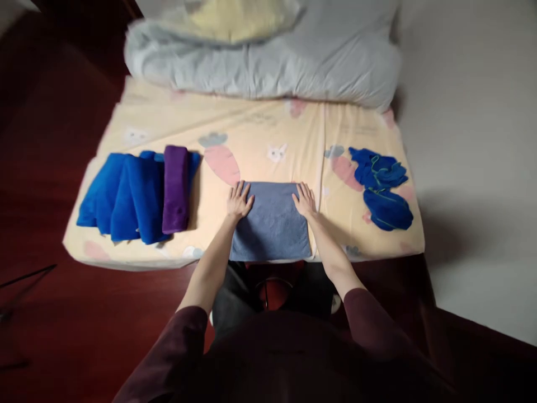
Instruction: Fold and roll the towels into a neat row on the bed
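Observation:
A grey-blue cloth (272, 224) lies flat on the bed's front edge, straight in front of me. On its far left corner rests my left hand (240, 200), open, palm down with fingers spread. My right hand (305, 200) lies open on the far right corner, its fingers also apart. Neither hand grips anything. To the left, several blue cloths (121, 196) lie overlapping, with a folded purple cloth (175, 189) along their right side. Two crumpled dark blue cloths (388, 209) with light-coloured edging sit at the right.
The bed (268, 129) has a pale sheet with carrot and cat prints. A grey quilt (268, 67) is bunched across its far side, with a yellow fabric (243, 19) on top. A pale wall (474, 140) stands to the right, reddish floor (104, 319) to the left.

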The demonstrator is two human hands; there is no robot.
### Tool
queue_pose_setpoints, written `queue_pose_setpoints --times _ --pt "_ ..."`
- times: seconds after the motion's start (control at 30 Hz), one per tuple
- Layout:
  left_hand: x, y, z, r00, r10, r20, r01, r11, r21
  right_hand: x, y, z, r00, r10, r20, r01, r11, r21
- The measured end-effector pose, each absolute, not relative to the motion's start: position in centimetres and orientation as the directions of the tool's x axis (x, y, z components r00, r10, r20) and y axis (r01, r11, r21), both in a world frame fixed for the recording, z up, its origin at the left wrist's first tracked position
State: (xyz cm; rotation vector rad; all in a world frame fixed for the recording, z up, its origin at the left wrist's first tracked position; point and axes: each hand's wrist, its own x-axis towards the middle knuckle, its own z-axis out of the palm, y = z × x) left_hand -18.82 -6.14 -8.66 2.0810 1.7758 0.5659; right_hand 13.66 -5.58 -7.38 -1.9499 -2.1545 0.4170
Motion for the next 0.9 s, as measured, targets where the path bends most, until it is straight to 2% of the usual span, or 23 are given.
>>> queue_pose_setpoints --times 0.13,0.27,0.4,0.53,0.67,0.8,0.9 --pt "-19.7 -4.9 -10.6 0.139 0.977 0.161 0.81 -0.206 0.549 14.4 -4.4 -9.4 -0.142 0.989 0.05 0.923 0.151 -0.354" --pt "-19.9 -4.6 -11.3 0.157 0.971 0.18 0.79 -0.233 0.568 14.4 -3.1 -10.1 -0.174 0.984 0.032 0.899 0.173 -0.402" --pt "-19.2 -7.2 -10.1 0.118 0.982 0.149 0.77 -0.185 0.611 13.8 -4.8 -9.1 -0.149 0.989 0.003 0.898 0.136 -0.418" --pt "-19.2 -13.8 -8.3 0.068 0.99 0.122 0.754 -0.131 0.643 13.3 -10.5 -7.2 -0.162 0.987 0.008 0.889 0.149 -0.434" --pt "-20.1 -24.2 -7.4 0.039 0.997 0.072 0.772 -0.075 0.631 13.8 -19.4 -5.9 -0.164 0.986 0.034 0.843 0.158 -0.515" --pt "-20.6 -34.7 -7.6 -0.015 1.0 0.004 0.746 0.008 0.665 14.3 -29.2 -5.9 -0.052 0.998 0.033 0.788 0.061 -0.612" --pt "-20.9 -39.4 -8.2 -0.054 0.996 -0.072 0.686 0.09 0.722 14.0 -35.4 -6.3 0.049 0.998 0.03 0.709 -0.013 -0.705"
